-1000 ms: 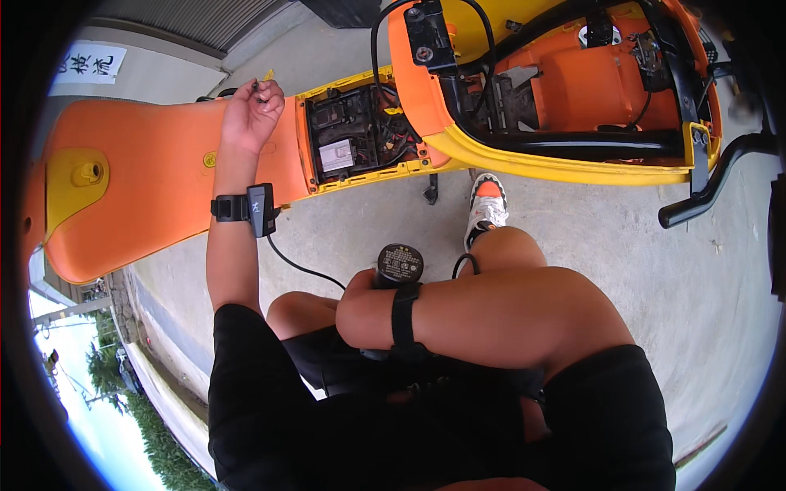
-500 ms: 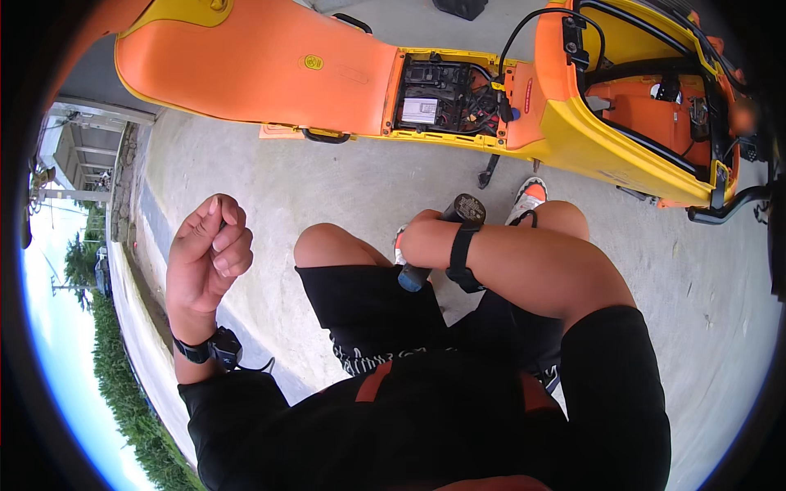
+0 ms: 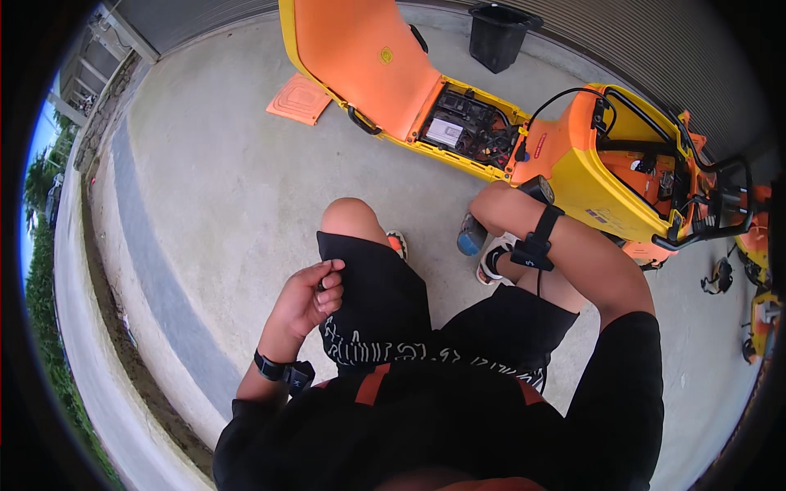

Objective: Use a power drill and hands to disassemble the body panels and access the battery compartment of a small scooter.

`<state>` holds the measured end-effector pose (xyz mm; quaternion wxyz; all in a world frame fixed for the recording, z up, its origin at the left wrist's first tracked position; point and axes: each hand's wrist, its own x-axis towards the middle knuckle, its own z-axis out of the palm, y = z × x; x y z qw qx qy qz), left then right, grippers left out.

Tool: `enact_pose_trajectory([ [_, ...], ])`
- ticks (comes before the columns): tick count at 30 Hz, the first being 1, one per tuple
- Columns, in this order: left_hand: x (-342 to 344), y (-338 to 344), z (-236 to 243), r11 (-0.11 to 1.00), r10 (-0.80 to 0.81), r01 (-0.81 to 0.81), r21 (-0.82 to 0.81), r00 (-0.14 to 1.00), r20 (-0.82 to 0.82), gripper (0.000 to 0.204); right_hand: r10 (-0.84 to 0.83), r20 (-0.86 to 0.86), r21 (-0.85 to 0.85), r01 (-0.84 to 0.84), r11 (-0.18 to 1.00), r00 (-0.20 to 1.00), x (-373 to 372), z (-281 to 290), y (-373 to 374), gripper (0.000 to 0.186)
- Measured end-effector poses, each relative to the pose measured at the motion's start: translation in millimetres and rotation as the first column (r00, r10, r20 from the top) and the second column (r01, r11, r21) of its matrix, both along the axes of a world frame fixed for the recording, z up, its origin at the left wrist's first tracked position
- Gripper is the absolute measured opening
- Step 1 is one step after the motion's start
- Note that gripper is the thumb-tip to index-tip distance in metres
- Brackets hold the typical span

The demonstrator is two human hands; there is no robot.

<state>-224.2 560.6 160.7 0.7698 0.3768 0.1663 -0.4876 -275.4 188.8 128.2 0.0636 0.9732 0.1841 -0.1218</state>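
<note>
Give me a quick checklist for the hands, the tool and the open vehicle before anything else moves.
1. Right hand gripping the dark cylindrical tool: ok.
2. Left hand empty: cannot tell; its fingers are curled and what they may hold is unclear.
3. Left hand away from the open compartment: ok, it is near the left thigh.
4. Compartment contents exposed: ok, parts and wiring show.
5. Black cable properly connected: cannot tell.
6. Floor around the vehicle free of objects: not ok; an orange panel lies there.
</note>
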Motion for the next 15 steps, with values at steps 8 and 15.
enact_pose_trajectory([
  [8,-14,12,-2,0.99,-0.119,0.127,-0.064,0.986,0.117,0.018,-0.359,-0.306,-0.312,0.264,0.913,0.882,-36,179,31,0.072],
  [15,-11,8,3,0.996,-0.07,0.078,-0.042,0.983,0.172,0.021,-0.288,-0.469,-0.192,0.222,0.956,0.835,-78,188,66,0.073],
])
